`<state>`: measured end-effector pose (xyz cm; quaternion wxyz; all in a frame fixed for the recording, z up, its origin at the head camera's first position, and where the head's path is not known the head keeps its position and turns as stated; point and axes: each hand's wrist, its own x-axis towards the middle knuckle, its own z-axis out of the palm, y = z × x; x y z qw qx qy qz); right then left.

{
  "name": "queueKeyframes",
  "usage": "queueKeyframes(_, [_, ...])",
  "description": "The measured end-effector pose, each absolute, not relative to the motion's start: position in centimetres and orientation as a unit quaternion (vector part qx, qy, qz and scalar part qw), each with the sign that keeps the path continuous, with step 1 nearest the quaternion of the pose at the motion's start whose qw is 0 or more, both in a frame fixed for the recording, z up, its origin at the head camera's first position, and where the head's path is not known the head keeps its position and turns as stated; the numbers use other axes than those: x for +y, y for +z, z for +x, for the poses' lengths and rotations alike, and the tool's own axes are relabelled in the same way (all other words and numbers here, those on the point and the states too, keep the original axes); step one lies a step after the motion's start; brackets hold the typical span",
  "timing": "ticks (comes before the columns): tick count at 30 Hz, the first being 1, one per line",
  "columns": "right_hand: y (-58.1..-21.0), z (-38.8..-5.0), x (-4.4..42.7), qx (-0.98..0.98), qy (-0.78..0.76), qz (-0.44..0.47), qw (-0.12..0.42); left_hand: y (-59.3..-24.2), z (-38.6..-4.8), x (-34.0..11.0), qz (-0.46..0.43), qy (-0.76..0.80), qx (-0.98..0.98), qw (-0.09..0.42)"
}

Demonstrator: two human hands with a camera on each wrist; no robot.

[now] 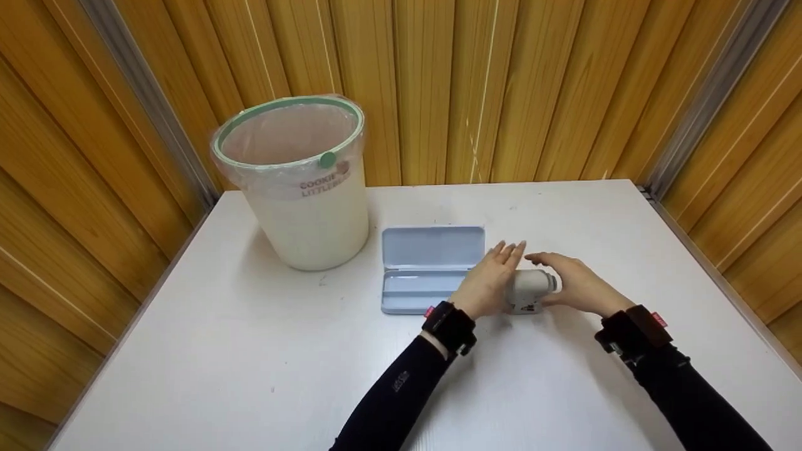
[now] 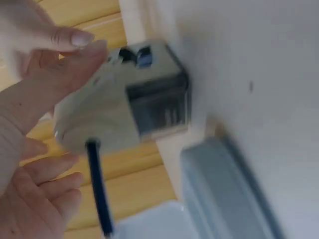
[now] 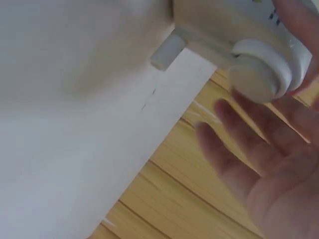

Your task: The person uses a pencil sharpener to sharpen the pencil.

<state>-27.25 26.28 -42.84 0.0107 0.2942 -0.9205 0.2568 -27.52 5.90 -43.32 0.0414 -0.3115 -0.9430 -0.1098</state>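
Note:
A white hand-crank pencil sharpener (image 1: 526, 285) stands on the table between my hands. In the left wrist view a dark blue pencil (image 2: 98, 186) sticks out of its front, above a dark see-through drawer (image 2: 162, 109). My left hand (image 1: 489, 282) is at the sharpener's left end, thumb against the body and fingers stretched out. At the crank end, my right hand (image 1: 583, 285) curves loosely, its thumb by the body and its fingers spread apart. The right wrist view shows the round crank hub (image 3: 254, 77) and short handle (image 3: 168, 51), clear of those fingers.
An open light blue pencil case (image 1: 432, 247) lies left of the sharpener, its lid folded back and part of its tray behind my left hand. A large white bin (image 1: 307, 225) with a bag over its green rim stands back left. Wood-patterned walls (image 1: 501, 94) border the table.

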Motion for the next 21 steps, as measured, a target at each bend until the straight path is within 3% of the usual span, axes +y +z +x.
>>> queueKeyframes(8, [-42.9, -27.1, 24.1, -0.919, 0.249, 0.301, 0.059, -43.2, -27.8, 3.6, -0.275, -0.112, -0.953, 0.065])
queueKeyframes(21, [-43.1, -27.1, 23.2, -0.919, 0.264, 0.289, 0.041, -44.2, -27.8, 3.9, -0.274, -0.066, -0.952, 0.123])
